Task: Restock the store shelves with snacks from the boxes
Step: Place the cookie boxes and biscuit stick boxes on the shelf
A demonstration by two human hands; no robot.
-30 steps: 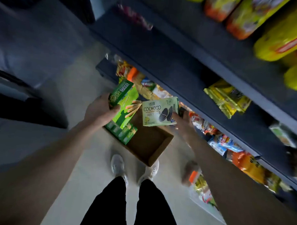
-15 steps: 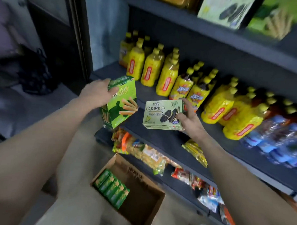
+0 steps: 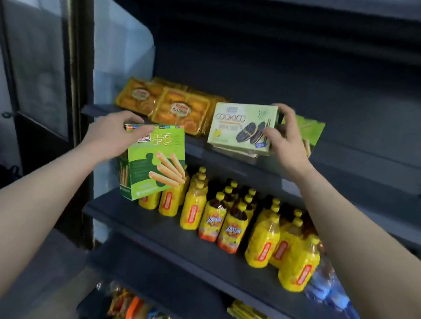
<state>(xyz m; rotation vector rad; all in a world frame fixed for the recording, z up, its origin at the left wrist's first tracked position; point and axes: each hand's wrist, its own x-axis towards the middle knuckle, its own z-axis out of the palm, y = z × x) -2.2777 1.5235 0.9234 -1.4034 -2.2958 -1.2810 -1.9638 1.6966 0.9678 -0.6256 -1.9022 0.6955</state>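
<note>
Upper shelf (image 3: 349, 153) already has orange pastry packs (image 3: 180, 111) at left and a green box (image 3: 309, 132) behind the right hand (image 3: 287, 138), whose fingers grip the Cookico box (image 3: 242, 128) at the shelf's front edge. Left hand (image 3: 111, 133) grips the green wafer-roll box (image 3: 154, 161) by its top, held over the yellow bottles (image 3: 226, 222).

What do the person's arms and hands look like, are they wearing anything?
Both arms are bare right up to the picture's edge: no sleeves show. The left hand and right hand have no gloves, and I can see no watch, ring or bracelet.
</note>
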